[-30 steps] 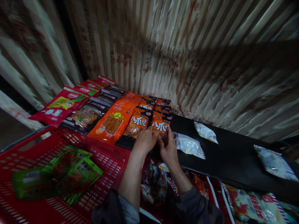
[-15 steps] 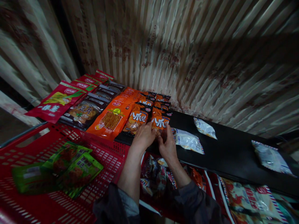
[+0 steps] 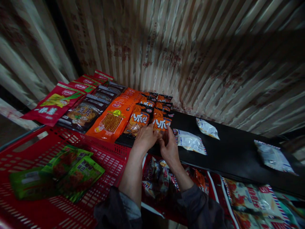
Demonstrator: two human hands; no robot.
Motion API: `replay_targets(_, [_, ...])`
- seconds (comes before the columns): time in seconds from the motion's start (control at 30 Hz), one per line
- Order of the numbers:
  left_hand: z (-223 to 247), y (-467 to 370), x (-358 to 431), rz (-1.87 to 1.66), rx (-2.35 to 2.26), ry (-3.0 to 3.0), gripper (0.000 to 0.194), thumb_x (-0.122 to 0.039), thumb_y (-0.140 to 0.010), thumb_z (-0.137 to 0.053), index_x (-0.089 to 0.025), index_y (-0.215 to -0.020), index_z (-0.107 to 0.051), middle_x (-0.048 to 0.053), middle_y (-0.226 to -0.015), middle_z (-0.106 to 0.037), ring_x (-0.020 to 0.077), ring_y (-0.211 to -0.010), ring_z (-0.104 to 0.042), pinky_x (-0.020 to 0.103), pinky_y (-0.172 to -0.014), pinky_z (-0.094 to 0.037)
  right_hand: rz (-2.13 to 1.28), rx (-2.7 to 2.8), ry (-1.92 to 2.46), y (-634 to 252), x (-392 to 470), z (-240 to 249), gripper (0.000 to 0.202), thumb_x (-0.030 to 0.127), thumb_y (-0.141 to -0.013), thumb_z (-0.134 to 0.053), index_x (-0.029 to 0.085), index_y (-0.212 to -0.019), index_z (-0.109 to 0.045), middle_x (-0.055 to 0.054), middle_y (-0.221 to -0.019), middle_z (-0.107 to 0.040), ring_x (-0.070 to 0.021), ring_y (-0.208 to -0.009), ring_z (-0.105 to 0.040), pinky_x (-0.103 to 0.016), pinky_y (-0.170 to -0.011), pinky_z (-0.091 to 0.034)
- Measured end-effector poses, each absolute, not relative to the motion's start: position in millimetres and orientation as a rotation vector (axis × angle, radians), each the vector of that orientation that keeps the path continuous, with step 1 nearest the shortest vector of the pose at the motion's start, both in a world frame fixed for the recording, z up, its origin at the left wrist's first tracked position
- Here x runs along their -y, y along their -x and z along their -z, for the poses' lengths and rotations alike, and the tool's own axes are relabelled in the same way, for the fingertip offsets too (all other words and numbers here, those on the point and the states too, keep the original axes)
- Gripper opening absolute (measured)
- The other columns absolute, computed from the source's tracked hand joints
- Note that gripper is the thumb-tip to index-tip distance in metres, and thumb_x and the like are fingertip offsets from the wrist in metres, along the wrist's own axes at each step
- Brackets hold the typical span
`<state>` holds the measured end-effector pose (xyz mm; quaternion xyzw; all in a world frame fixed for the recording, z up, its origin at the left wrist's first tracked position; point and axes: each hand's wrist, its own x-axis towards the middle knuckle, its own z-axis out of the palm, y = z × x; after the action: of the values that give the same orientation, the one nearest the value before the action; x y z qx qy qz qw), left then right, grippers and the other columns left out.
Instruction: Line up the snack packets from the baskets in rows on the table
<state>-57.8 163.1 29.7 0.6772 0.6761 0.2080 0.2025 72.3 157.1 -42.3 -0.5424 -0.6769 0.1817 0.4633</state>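
Observation:
An orange and black snack bag lies at the front of the right-hand column of matching bags on the black shelf. My left hand grips its lower left corner, fingers curled. At the lower right edge, my right hand holds the same bag, thumb and fingers closed about it. The bag's bottom edge is partly hidden by my fingers. Just left of it lies a second orange and black bag, close beside my left hand.
Further left lie orange stick-snack bags, dark bags and red bags. White bags lie on the right of the shelf. A red basket holds green packets. Below the shelf are bags of more snacks. Corrugated sheeting stands behind.
The view has shifted slightly, so the shelf goods appear a little further left and up. Both hands stay on the same snack bag, which lies in much the same place.

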Motion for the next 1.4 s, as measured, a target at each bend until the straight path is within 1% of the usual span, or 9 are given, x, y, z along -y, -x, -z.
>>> replay_targets(0.2, [-31, 59, -163, -0.581, -1.877, -1.891, 0.035, -0.029, -0.091, -0.044, -0.012, -0.118, -0.06, 0.015, -0.113, -0.069, 0.0254, -0.108, -0.064, 0.032, -0.091, -0.046, -0.459, 1.645, 1.344, -71, -156, 41, 0.065, 0.02, -0.082, -0.047, 0.012, -0.146, -0.035, -0.014, -0.149, -0.042, -0.0243, -0.14, -0.038, -0.047, -0.117, -0.029])
replay_targets(0.33, [-31, 59, -163, -0.579, -1.895, -1.889, 0.037, -0.028, -0.091, -0.044, -0.012, -0.121, -0.059, 0.015, -0.114, -0.069, 0.0254, -0.109, -0.064, 0.033, -0.092, -0.046, -0.472, 1.642, 1.353, -70, -155, 40, 0.066, 0.02, -0.081, -0.047, 0.01, -0.146, -0.034, -0.016, -0.149, -0.042, -0.0247, -0.139, -0.038, -0.047, -0.117, -0.03])
replay_targets(0.57, [-33, 58, -161, -0.561, -1.903, -1.89, 0.039, -0.027, -0.09, -0.044, -0.013, -0.124, -0.058, 0.015, -0.114, -0.07, 0.0252, -0.106, -0.066, 0.033, -0.09, -0.047, -0.441, 1.66, 1.329, -70, -152, 42, 0.064, 0.019, -0.083, -0.048, 0.015, -0.146, -0.034, -0.014, -0.148, -0.044, -0.0237, -0.138, -0.04, -0.047, -0.116, -0.031])
replay_targets(0.7, [-33, 59, -161, -0.555, -1.907, -1.881, 0.04, -0.029, -0.09, -0.045, -0.014, -0.125, -0.057, 0.015, -0.116, -0.069, 0.0254, -0.109, -0.065, 0.034, -0.093, -0.046, -0.467, 1.665, 1.322, -70, -152, 42, 0.064, 0.019, -0.083, -0.048, 0.014, -0.146, -0.034, -0.014, -0.149, -0.043, -0.025, -0.139, -0.039, -0.048, -0.116, -0.03])
replay_targets(0.87, [-34, 59, -160, -0.571, -1.902, -1.869, 0.044, -0.03, -0.09, -0.045, -0.013, -0.13, -0.055, 0.016, -0.118, -0.068, 0.0264, -0.111, -0.064, 0.036, -0.095, -0.045, -0.427, 1.677, 1.332, -69, -152, 42, 0.063, 0.019, -0.084, -0.047, 0.015, -0.146, -0.035, -0.013, -0.146, -0.046, -0.0248, -0.138, -0.04, -0.047, -0.116, -0.031])
replay_targets(1.07, [-37, 61, -159, -0.603, -1.898, -1.89, 0.041, -0.029, -0.09, -0.044, -0.013, -0.124, -0.059, 0.016, -0.114, -0.07, 0.0267, -0.109, -0.065, 0.037, -0.094, -0.047, -0.319, 1.715, 1.339, -72, -148, 43, 0.066, 0.015, -0.082, -0.044, 0.016, -0.147, -0.031, -0.012, -0.15, -0.041, -0.0254, -0.142, -0.033, -0.051, -0.116, -0.03])
replay_targets(1.17, [-41, 60, -157, -0.626, -1.893, -1.927, 0.039, -0.031, -0.089, -0.045, -0.015, -0.121, -0.061, 0.014, -0.111, -0.071, 0.0258, -0.105, -0.066, 0.035, -0.092, -0.047, -0.264, 1.728, 1.326, -78, -139, 37, 0.063, 0.016, -0.084, -0.043, 0.016, -0.146, -0.034, -0.013, -0.15, -0.041, -0.025, -0.142, -0.033, -0.051, -0.116, -0.03])
replay_targets(1.3, [-52, 56, -151, -0.646, -1.827, -1.991, 0.035, -0.034, -0.09, -0.043, -0.018, -0.11, -0.067, 0.011, -0.102, -0.073, 0.0252, -0.098, -0.066, 0.034, -0.086, -0.047, -0.267, 1.711, 1.272, -94, -118, 20, 0.054, 0.021, -0.088, -0.044, 0.017, -0.142, -0.04, -0.013, -0.148, -0.043, -0.0233, -0.14, -0.037, -0.048, -0.115, -0.034])
replay_targets(1.4, [-64, 55, -143, -0.661, -1.802, -1.998, 0.034, -0.033, -0.09, -0.042, -0.016, -0.107, -0.067, 0.011, -0.102, -0.072, 0.0236, -0.095, -0.066, 0.033, -0.085, -0.046, -0.332, 1.659, 1.227, -114, -97, 6, 0.045, 0.024, -0.091, -0.045, 0.02, -0.135, -0.048, -0.011, -0.14, -0.053, -0.0218, -0.129, -0.05, -0.044, -0.109, -0.041])
